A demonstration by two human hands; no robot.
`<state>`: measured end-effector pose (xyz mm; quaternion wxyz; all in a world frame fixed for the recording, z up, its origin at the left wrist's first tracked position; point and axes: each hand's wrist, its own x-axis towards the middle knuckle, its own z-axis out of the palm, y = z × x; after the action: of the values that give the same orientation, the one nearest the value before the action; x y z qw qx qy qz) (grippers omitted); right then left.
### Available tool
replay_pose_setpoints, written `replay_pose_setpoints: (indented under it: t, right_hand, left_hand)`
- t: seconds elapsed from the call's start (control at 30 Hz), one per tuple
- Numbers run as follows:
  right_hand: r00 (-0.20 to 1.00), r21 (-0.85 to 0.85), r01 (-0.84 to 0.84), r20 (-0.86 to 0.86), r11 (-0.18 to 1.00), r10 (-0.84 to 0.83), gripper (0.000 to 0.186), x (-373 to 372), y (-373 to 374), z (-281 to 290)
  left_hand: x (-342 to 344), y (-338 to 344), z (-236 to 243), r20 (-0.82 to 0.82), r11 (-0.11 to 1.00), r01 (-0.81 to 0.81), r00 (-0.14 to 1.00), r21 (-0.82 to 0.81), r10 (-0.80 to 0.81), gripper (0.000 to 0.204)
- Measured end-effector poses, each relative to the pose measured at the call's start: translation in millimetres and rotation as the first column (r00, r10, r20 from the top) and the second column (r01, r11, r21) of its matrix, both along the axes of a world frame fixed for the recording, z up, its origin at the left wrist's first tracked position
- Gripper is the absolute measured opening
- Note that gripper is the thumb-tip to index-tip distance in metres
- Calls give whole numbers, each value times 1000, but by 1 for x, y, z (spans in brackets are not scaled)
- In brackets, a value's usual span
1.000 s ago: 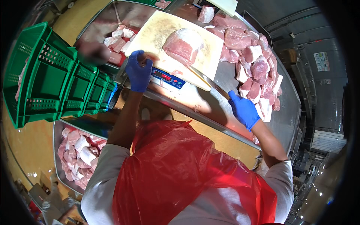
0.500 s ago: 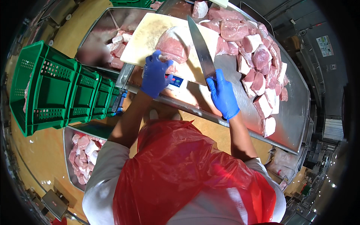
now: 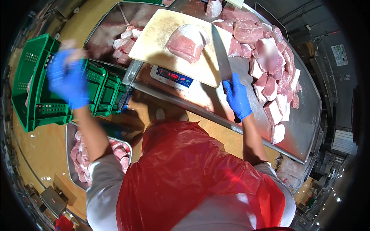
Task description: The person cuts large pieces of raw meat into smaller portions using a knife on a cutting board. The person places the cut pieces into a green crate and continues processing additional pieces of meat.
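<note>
My right hand (image 3: pixel 237 98) is closed round the handle of a large knife (image 3: pixel 221 52), its blade pointing away along the right edge of the white cutting board (image 3: pixel 150 42). On the board rests a big piece of raw meat (image 3: pixel 185 45) with a pale fat layer. My left hand (image 3: pixel 68 79), smeared by motion, is above the green crates (image 3: pixel 32 94) at the left. A blurred pinkish scrap of meat (image 3: pixel 73 53) shows at its fingertips. Both hands wear blue gloves. A digital scale (image 3: pixel 171 77) with a lit red display sits under the board's near edge.
Many meat pieces (image 3: pixel 275 86) are heaped on the metal table (image 3: pixel 296 127) at right. A metal tub (image 3: pixel 102 36) with meat stands behind the crates. Another metal tub (image 3: pixel 71 154) of meat is at lower left. The table's front rail (image 3: pixel 185 103) runs before me.
My left hand has swung left from the board to above the crates, taking the scrap from beside the big piece. My right hand and the knife have shifted slightly right.
</note>
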<state>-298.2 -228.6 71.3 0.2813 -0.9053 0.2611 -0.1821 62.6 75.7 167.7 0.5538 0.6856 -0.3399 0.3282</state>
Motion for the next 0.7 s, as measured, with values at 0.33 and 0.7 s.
replay_pose_setpoints:
  t: [0.33, 0.7]
  right_hand:
    - [974, 350, 178, 67, 920, -214, 38, 33, -39, 4]
    - [963, 392, 128, 172, 911, -209, 26, 45, 0, 45]
  left_hand:
    - [144, 69, -2, 432, 671, -549, 828, 498, 357, 52]
    - [-83, -261, -26, -424, 57, 436, 894, 898, -144, 102]
